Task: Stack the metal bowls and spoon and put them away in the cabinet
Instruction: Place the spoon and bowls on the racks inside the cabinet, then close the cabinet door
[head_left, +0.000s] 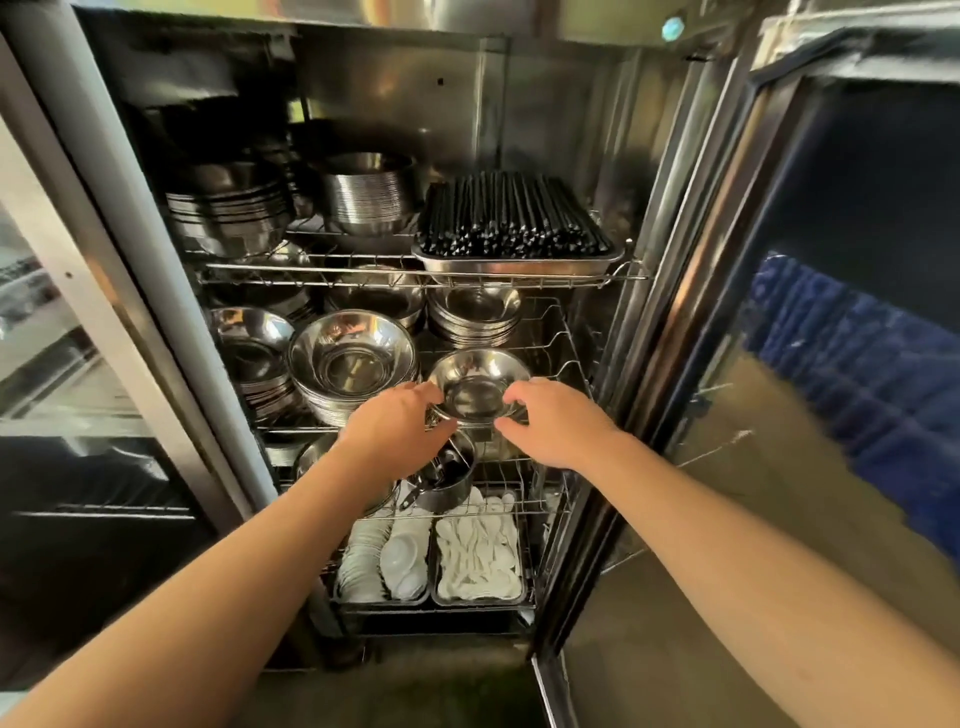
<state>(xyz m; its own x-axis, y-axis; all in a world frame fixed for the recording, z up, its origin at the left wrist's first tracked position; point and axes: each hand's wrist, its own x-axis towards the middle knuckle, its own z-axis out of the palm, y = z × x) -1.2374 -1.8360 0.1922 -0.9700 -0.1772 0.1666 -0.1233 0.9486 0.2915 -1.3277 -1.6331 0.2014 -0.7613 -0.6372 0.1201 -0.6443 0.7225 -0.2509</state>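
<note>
A shiny metal bowl sits at the right of the cabinet's middle wire rack. My left hand grips its near left rim and my right hand grips its near right rim. More metal under the bowl is hidden by my hands. Just under my left hand, on the rack below, stands a small dark metal cup with utensil handles sticking out of it. Stacks of similar metal bowls fill the rest of the middle rack.
The top rack holds bowl stacks and a steel tray of black chopsticks. Two trays of white spoons sit at the bottom. The open cabinet door stands close on the right, and a glass door on the left.
</note>
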